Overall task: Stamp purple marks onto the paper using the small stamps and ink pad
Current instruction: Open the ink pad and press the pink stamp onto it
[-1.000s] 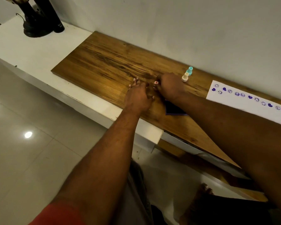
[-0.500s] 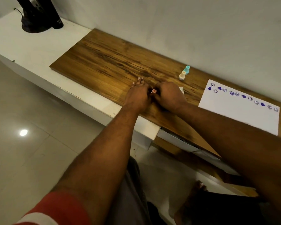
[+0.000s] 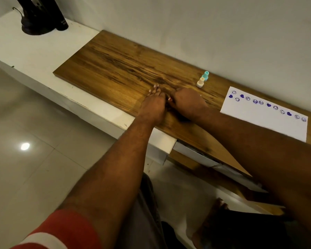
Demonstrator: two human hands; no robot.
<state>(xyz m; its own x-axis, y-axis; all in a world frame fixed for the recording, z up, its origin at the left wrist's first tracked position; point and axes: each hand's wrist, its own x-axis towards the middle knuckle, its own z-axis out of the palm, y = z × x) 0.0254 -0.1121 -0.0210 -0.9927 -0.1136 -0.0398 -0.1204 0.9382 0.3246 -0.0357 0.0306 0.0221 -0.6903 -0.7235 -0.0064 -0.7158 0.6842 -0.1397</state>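
My left hand (image 3: 153, 105) lies flat on the wooden board (image 3: 115, 69), fingers straight and pointing away from me. Right beside it, my right hand (image 3: 188, 103) is curled, and a small pink stamp tip (image 3: 170, 99) shows between the two hands at its fingertips. The ink pad is hidden under my hands. A teal stamp (image 3: 205, 76) and a cream stamp (image 3: 200, 82) stand upright behind my right hand, near the wall. To the right lies the white paper (image 3: 264, 124), with a row of purple hearts and smiley marks along its far edge.
The board rests on a white shelf (image 3: 34, 51) against the wall. Black objects (image 3: 41, 17) stand at the shelf's far left. Below the board's near edge a drawer (image 3: 196, 155) sticks out. Bare feet (image 3: 212, 212) and glossy floor tiles are below.
Both hands have stayed together and slid a little toward the board's near edge. The dark ink pad seen under my right wrist one second ago is now covered.
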